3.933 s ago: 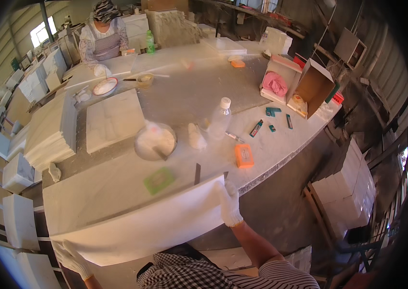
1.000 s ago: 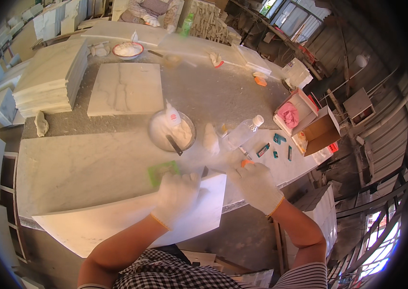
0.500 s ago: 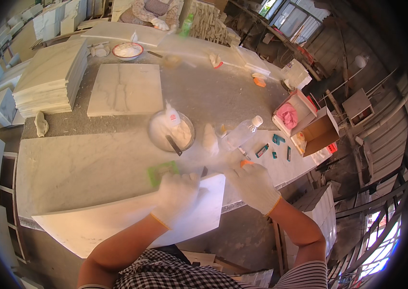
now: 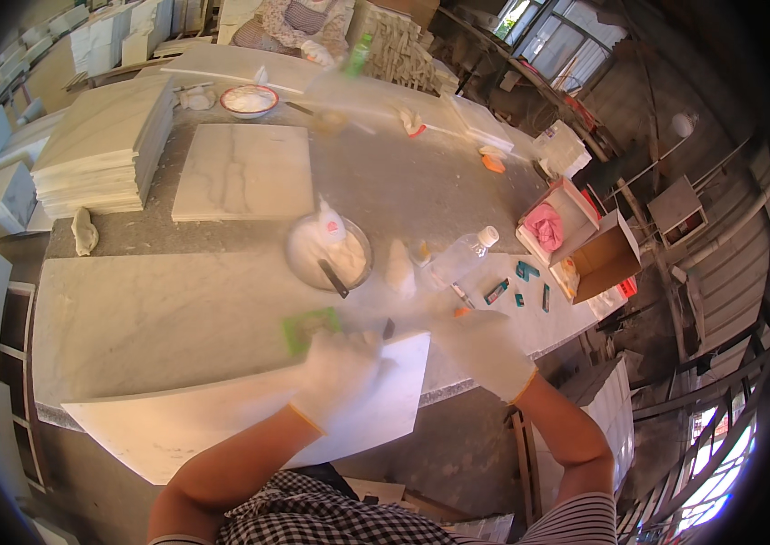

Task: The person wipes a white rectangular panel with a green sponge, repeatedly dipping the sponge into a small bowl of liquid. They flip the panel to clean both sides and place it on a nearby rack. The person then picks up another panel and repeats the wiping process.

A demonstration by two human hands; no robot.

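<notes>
My left hand, in a white knit glove, is closed over the upper edge of a white marble slab tilted up against the table's near edge. Just past its fingers show a dark blade tip and a flat green square. My right hand, also gloved, is smeared beyond the slab's right end. Its fingers look curled, with a bit of orange at their tips. Farther in sits a metal bowl of white powder or paste, holding a white squeeze bottle and a dark-handled spatula.
Right of the bowl are a clear plastic bottle, teal pieces and open cardboard boxes. A marble tile and a tall tile stack occupy the table's left. At the far side is another person's gloved hand.
The whole view has shifted slightly. My right hand has moved a little to the right and is more blurred; my left hand stays on the slab's edge.
</notes>
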